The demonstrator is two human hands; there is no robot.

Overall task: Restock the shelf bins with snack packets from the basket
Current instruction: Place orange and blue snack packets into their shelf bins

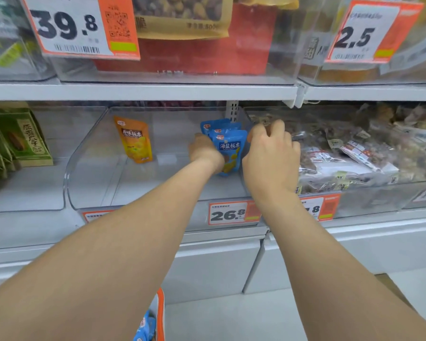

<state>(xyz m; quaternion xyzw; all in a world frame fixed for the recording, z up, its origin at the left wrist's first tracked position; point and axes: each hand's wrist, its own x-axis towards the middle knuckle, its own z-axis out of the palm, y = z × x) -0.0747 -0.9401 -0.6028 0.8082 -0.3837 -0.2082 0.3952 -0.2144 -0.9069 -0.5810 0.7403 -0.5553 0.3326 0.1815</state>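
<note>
Several blue snack packets [229, 146] stand upright in a row at the right end of a clear shelf bin [89, 168]. My left hand [204, 151] reaches into the bin and touches the left side of the front blue packet; its fingers are hidden behind the packets. My right hand [268, 153] is at the packets' right side with fingers curled over the bin's right wall. One orange packet [135, 139] leans against the bin's back. The orange basket [155, 318] with blue packets inside shows at the bottom edge, under my left forearm.
A bin of mixed clear-wrapped snacks [354, 153] sits to the right, green packets [22, 136] in the bin to the left. Price tags [231, 214] line the shelf front. An upper shelf [143, 91] with bins hangs close above.
</note>
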